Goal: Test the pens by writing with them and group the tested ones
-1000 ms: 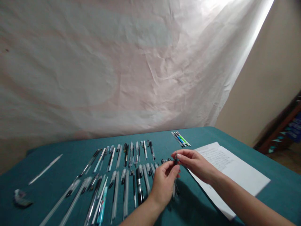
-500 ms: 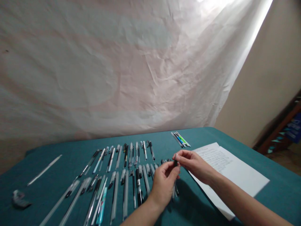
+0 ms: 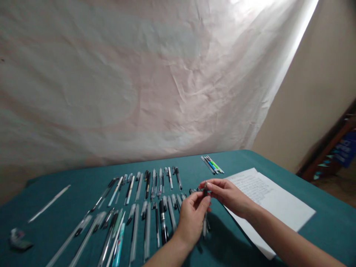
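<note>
My left hand and my right hand meet above a teal-covered table. Together they grip one pen, which stands nearly upright. The left fingers wrap its lower barrel. The right fingers pinch its dark top end, which may be a cap. Just left of my hands, several pens lie in rows on the cloth, most clear or white with dark tips.
A white sheet of paper with handwriting lies right of my hands. A few coloured pens rest at the far edge. A thin white stick and a small crumpled object lie far left. A wrinkled white cloth hangs behind.
Both hands stay on the pen and have shifted slightly left in view, as has the rest of the scene. Their grip looks the same.
</note>
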Demonstrator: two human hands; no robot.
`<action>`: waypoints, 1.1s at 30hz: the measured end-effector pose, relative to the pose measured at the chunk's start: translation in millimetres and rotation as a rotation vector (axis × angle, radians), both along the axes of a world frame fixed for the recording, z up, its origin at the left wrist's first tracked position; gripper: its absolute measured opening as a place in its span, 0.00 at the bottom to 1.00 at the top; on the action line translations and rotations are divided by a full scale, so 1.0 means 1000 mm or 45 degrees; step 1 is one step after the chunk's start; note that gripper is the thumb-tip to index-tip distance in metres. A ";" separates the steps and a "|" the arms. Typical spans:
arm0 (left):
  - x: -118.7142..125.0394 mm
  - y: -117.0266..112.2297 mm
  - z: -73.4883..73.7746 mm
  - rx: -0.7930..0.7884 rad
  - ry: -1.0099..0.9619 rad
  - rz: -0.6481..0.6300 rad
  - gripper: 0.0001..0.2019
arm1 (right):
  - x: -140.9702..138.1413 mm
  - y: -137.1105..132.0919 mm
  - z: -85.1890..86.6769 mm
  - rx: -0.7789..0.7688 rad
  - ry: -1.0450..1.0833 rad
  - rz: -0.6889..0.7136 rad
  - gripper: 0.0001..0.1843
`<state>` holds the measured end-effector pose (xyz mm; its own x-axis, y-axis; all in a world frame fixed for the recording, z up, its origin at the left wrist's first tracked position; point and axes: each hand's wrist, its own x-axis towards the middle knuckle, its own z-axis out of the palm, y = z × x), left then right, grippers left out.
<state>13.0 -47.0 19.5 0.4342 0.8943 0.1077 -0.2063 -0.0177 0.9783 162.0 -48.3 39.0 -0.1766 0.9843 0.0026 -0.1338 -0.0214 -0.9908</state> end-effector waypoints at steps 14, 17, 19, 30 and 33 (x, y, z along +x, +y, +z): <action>0.005 0.000 0.001 -0.311 -0.120 0.065 0.13 | 0.000 -0.018 0.007 0.656 -0.875 -0.374 0.16; 0.006 0.001 -0.001 -0.478 -0.268 0.108 0.13 | 0.005 -0.036 0.002 1.079 -1.426 -0.286 0.19; 0.007 0.000 -0.001 -0.551 -0.333 0.091 0.14 | 0.006 -0.047 -0.001 1.228 -1.634 -0.116 0.20; 0.014 -0.032 -0.002 -0.206 -0.021 -0.256 0.19 | 0.032 -0.080 -0.012 1.096 -1.732 -0.042 0.15; 0.010 -0.040 -0.004 0.077 0.190 -0.283 0.16 | 0.052 -0.099 -0.010 0.782 -1.601 -0.035 0.12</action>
